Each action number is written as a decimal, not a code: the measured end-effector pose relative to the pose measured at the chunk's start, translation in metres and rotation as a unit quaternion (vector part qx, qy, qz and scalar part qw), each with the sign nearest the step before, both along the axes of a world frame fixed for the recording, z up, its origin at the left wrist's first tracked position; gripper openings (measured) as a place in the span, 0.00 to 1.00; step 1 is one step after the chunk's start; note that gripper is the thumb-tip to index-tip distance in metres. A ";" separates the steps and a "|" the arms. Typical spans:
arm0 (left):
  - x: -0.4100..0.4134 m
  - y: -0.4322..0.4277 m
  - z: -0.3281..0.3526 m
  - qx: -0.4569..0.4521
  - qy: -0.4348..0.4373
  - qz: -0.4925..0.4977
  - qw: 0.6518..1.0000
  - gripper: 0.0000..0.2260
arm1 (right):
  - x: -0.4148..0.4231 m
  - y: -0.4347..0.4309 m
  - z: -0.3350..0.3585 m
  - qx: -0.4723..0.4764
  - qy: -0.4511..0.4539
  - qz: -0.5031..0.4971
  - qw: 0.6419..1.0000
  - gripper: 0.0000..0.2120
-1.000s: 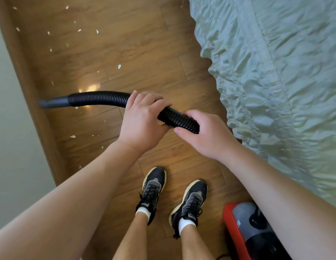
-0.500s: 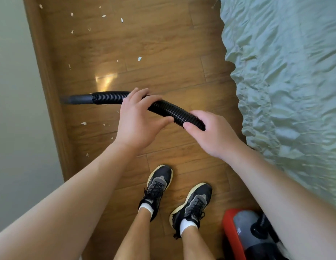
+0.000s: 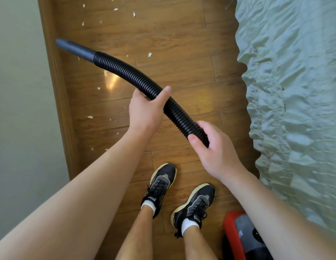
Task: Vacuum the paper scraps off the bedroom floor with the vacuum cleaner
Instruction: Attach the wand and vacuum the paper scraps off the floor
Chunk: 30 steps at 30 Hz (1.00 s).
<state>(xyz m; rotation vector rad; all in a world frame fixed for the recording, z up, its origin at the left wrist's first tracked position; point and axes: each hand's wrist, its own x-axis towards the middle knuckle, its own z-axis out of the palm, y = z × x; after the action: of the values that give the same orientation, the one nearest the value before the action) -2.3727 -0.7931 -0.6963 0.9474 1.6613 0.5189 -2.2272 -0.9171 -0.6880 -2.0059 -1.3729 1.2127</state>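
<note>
A black ribbed vacuum hose [image 3: 126, 70] runs from lower right to upper left above the wooden floor [image 3: 182, 53]. Its smooth dark nozzle [image 3: 73, 47] points at the skirting board. My left hand [image 3: 146, 109] grips the hose near its middle, thumb over the top. My right hand [image 3: 214, 151] holds the hose lower down, fingers curled round it. The red and grey vacuum cleaner body [image 3: 242, 239] stands at the bottom right behind my feet. Small white paper scraps [image 3: 149, 54] lie scattered over the floor, several near the skirting and more at the far end [image 3: 115, 9].
A bed with a crinkled pale green cover [image 3: 294, 91] fills the right side. A wooden skirting board [image 3: 56, 100] and pale wall [image 3: 17, 109] bound the left. My black shoes [image 3: 161, 181] stand on the narrow floor strip between them.
The hose has swung up and straightened, so the nozzle now points further away along the skirting. Both hands moved with it, and my left hand now grips it from below with the thumb over.
</note>
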 end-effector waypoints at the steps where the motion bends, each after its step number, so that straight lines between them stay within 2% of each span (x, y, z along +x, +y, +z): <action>1: 0.000 0.000 0.000 0.013 -0.004 0.007 1.000 0.20 | 0.000 0.000 0.000 -0.002 0.002 -0.001 1.000 0.14; 4: 0.002 0.000 0.003 0.042 0.002 -0.002 0.999 0.17 | 0.002 0.003 0.000 -0.012 0.006 -0.003 1.000 0.12; 10: 0.009 -0.007 0.014 0.081 -0.014 -0.074 0.994 0.23 | -0.003 0.028 0.011 -0.010 0.033 -0.008 0.999 0.10; 13: 0.013 -0.007 0.016 0.085 -0.036 -0.068 0.993 0.25 | -0.006 0.044 0.014 -0.004 0.036 -0.016 0.999 0.08; 18: 0.016 -0.003 0.017 0.057 -0.056 -0.041 0.996 0.18 | -0.008 0.044 0.012 -0.003 0.027 -0.022 0.999 0.10; 25: 0.007 0.023 0.012 0.039 -0.046 0.027 0.998 0.13 | -0.009 0.023 0.006 -0.016 0.014 -0.009 1.000 0.23; 27: 0.004 0.029 0.012 0.037 -0.040 0.039 0.998 0.12 | -0.009 0.022 0.005 -0.023 0.017 -0.009 1.000 0.24; 30: 0.003 0.032 0.012 0.059 -0.016 0.008 0.998 0.11 | -0.006 0.023 0.005 -0.041 0.032 -0.016 0.999 0.24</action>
<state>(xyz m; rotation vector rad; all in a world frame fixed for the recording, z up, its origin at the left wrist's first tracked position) -2.3699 -0.7614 -0.6843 1.0074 1.6247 0.6453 -2.2330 -0.8943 -0.6828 -2.0184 -1.2750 1.3266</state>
